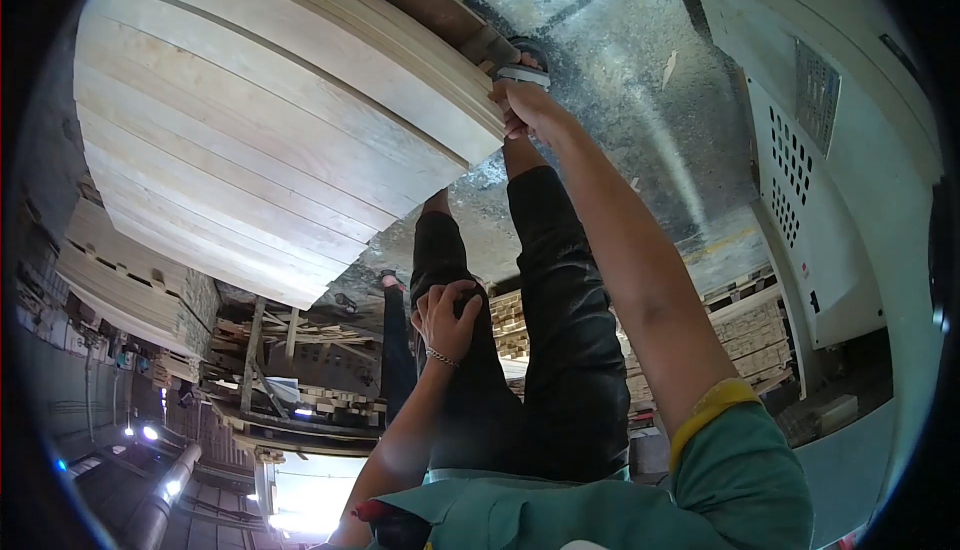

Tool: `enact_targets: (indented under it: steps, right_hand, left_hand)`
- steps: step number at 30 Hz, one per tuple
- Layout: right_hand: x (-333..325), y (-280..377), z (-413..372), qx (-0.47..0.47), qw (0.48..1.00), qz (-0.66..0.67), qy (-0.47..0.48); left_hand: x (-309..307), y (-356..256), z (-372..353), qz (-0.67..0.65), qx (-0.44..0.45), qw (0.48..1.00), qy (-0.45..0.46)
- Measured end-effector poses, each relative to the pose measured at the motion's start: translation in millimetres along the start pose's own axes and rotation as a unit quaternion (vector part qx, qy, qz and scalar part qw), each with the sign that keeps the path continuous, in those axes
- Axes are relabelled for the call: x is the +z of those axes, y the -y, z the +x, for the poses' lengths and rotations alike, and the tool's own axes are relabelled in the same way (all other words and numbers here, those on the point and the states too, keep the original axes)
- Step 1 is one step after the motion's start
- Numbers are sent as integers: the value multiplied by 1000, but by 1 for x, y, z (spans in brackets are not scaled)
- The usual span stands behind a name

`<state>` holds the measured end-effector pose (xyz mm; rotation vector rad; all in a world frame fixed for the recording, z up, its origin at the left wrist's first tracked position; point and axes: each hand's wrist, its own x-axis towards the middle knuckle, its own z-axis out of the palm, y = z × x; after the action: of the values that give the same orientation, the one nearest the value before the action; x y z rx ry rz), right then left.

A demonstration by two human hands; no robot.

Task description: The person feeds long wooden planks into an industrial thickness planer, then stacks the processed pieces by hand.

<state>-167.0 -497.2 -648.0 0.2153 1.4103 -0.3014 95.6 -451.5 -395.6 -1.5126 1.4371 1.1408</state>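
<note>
At the near corner of a big stack of pale wooden boards [260,140], my right hand [528,110] has its fingers curled against the board ends. Whatever lies between those fingers is too small to make out. My left hand [446,324], with a chain bracelet at the wrist, rests on my dark trouser leg [437,250] near the knee. Its fingers are bent but apart, and it holds nothing. Just beyond my right hand shows a sandalled foot [527,68] on the floor.
A pale machine housing [830,170] with vent holes stands at the right. Another person's leg [397,345] is behind my left leg. More stacked wood [130,285] is at the left, and piled wood [750,340] shows near the machine. The concrete floor [640,120] is stained.
</note>
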Motion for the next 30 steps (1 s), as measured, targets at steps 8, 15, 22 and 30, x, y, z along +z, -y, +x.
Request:
enact_targets:
  steps: [8,15,22,30]
  right_hand:
    - [20,8,-5,-238,966,-85,42]
    - [21,32,-40,-232,946,-226,28]
    - [33,51,-121,-190,952,-239,-3]
    - [82,52,-208,-256,962,-87,-26]
  left_hand:
    - [-3,18,0,-37,12,999,-28]
    - [3,37,-4,-83,38,995,-47]
    - [-3,51,-1,-152,65,983,-73]
    - [-91,23,123,-580,42,813,22]
